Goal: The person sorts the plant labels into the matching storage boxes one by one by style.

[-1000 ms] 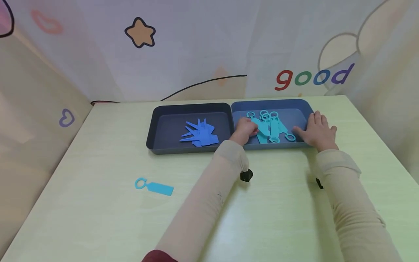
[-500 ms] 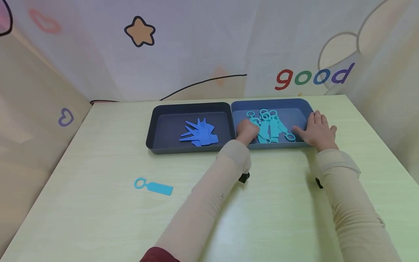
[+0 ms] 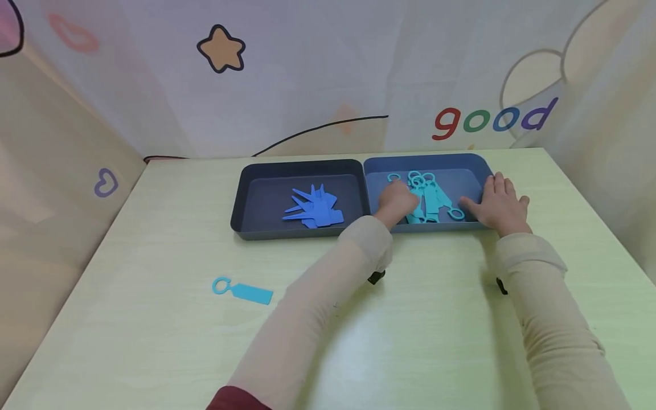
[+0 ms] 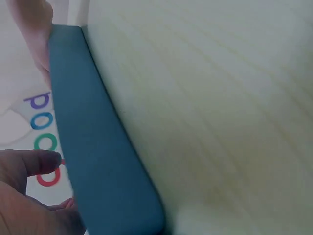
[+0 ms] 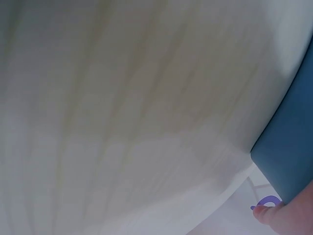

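Note:
Over the blue tray (image 3: 476, 165), my left hand (image 3: 397, 202) reaches in among several turquoise ring tags (image 3: 432, 196), flat strips with a loop at one end. In the left wrist view the thumb (image 4: 41, 161) is straight and apart from the fingers, whose tips are hidden behind the tray's wall. My right hand (image 3: 499, 205) lies with spread fingers on the right rim of that tray. Another turquoise ring tag (image 3: 252, 294) lies alone on the table, front left of the trays.
Touching the blue tray's left side is a dark grey tray (image 3: 256, 196), which holds several blue pointed plant labels (image 3: 320, 210). Both trays stand near the back of the pale wooden table (image 3: 154, 256). A printed curtain (image 3: 318, 68) hangs behind it.
My left hand has moved to the right over the turquoise ring tags, and some of them have shifted beneath it. The right hand stays on the rim.

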### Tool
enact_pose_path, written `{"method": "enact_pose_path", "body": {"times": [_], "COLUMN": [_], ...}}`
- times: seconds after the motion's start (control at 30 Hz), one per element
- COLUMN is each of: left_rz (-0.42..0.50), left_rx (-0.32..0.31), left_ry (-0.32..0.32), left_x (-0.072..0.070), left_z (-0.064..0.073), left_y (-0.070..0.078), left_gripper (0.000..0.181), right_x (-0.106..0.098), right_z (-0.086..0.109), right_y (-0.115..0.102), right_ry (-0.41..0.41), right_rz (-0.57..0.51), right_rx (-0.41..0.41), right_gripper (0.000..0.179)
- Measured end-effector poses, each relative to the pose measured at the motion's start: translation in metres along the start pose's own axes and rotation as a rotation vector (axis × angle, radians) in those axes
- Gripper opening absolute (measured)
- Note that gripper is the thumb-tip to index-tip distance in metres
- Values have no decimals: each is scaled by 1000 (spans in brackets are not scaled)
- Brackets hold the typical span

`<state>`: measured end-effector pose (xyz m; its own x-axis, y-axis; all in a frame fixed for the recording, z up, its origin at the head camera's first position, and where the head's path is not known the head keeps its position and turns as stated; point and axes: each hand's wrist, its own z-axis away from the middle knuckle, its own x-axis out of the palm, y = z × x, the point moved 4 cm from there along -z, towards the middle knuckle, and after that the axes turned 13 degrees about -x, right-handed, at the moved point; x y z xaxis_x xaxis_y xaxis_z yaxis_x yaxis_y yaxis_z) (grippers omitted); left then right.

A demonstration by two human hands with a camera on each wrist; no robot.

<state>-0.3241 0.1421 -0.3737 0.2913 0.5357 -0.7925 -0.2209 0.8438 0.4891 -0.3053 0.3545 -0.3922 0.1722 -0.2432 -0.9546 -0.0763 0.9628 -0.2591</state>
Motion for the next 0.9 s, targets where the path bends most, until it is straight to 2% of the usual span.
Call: {"method": "enact_pose_path", "body": {"times": [0.13,0.27,0.33,0.53,0.7,0.9], "left_rz": [42,30,2,-179,-368,-577], "left_rx": [52,154,225,470,637,810], "left_ry": [-8,-15,-20,-23,38,131], "left_x": [-9,-20,-26,-41,-50,-57], "left_z": [9,18,22,40,52,62], "left_y": [5,3,0,-21,-49,-89], "left_gripper": [58,55,54,64,70,71], "right_x": [0,0,0,1,2,1], "right_z": [0,-1,0,0,-1,0], "right_y": [2,3,2,1,1,2], "right_ry": [0,2,3,-3,-11,-15], "right_rz": [7,-1,-5,-1,2,2], "right_rx": [0,-1,-2,-3,-2,0], "right_gripper": [100,100,100,100,100,100]}}
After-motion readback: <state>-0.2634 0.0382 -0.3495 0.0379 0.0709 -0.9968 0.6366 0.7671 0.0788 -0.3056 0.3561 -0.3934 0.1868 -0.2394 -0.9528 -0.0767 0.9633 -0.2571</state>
